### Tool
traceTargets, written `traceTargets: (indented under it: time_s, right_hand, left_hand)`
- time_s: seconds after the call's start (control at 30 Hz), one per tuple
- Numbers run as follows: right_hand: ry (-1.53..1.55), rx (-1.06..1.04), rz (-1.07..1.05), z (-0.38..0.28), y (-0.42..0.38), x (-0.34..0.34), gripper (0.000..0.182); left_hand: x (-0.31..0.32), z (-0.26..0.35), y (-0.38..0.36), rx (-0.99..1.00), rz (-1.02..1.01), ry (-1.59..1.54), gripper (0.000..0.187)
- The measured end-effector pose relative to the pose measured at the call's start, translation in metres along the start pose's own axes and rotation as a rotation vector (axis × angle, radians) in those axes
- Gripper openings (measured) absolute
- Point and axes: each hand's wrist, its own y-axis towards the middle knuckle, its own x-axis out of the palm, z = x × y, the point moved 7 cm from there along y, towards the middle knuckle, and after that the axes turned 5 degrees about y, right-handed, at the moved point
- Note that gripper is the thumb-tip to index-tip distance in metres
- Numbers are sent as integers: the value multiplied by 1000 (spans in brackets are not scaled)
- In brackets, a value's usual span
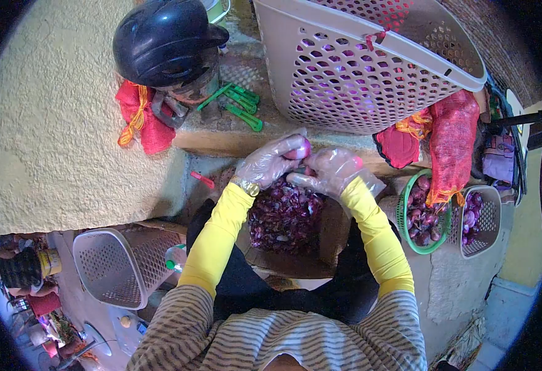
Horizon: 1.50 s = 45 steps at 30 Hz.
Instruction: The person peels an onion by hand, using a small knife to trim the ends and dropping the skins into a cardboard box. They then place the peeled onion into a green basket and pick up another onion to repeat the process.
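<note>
Head view — left fingers [281, 147] (gloved) curl round an onion [298, 149]; right fingers [334, 161] bent, their hold unclear.

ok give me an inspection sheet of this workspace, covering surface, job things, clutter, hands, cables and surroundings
Surface: ledge bears a large basket and green-handled tools.
Job's things: one onion held above piled onion skins; more onions in a green basket.
Clutter: black helmet, red net bag.
Hands: gloved left hand grips the onion; gloved right hand beside it, contents unclear.
Cables: nothing clearly seen.
Surroundings: rough yellowish wall at left.
</note>
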Motion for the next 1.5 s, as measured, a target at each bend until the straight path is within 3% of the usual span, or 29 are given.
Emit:
traceTargets:
  time_s: [0.13, 0.23, 0.4, 0.5, 0.57, 0.77, 0.83, 0.9, 0.93, 0.97, 1.0, 1.33, 1.43, 1.47, 1.5]
  right_hand:
    - [11, 4, 25, 0, 1, -1, 66]
    - [22, -9, -133, -14, 1, 2, 68]
    - [14, -51, -125, -11, 2, 12, 72]
    - [47, -63, -20, -7, 0, 4, 73]
    - [142, 41, 237, -1, -3, -13, 65]
    - [256, 290, 266, 17, -8, -27, 74]
    - [212, 365, 280, 26, -10, -27, 72]
    - [220, 354, 308, 30, -9, -25, 72]
    - [228, 343, 336, 32, -9, -24, 73]
    - [229, 345, 336, 33, -9, -23, 73]
    - [221, 323, 330, 33, -9, -22, 74]
    - [199, 276, 253, 24, -3, -21, 68]
    - [202, 300, 182, 28, 0, -11, 68]
    - [202, 300, 182, 27, 0, -11, 68]
    - [195, 289, 188, 26, 1, -11, 68]
  left_hand:
    - [3, 6, -4, 29, 85, 142, 48]
    - [3, 6, -1, 86, 142, 77, 50]
    - [-9, 12, -2, 114, 259, -19, 60]
    - [-4, 12, -3, 87, 240, -31, 67]
    - [5, 14, -7, 77, 209, -42, 71]
    - [33, 9, -11, 14, 80, 57, 70]
    - [28, 7, -12, -3, 161, 79, 66]
    - [37, 17, -22, 187, 200, 316, 62]
    - [27, 14, -18, 186, 200, 317, 62]
    - [12, 1, -8, 89, 126, 170, 68]
    - [14, -6, -5, -9, 51, 23, 112]
    - [17, -4, -10, -34, 132, 86, 105]
    - [24, 1, -13, -27, 188, 95, 92]
    - [26, 3, -12, 29, 175, 145, 63]
    - [31, 9, -13, 84, 163, 196, 63]
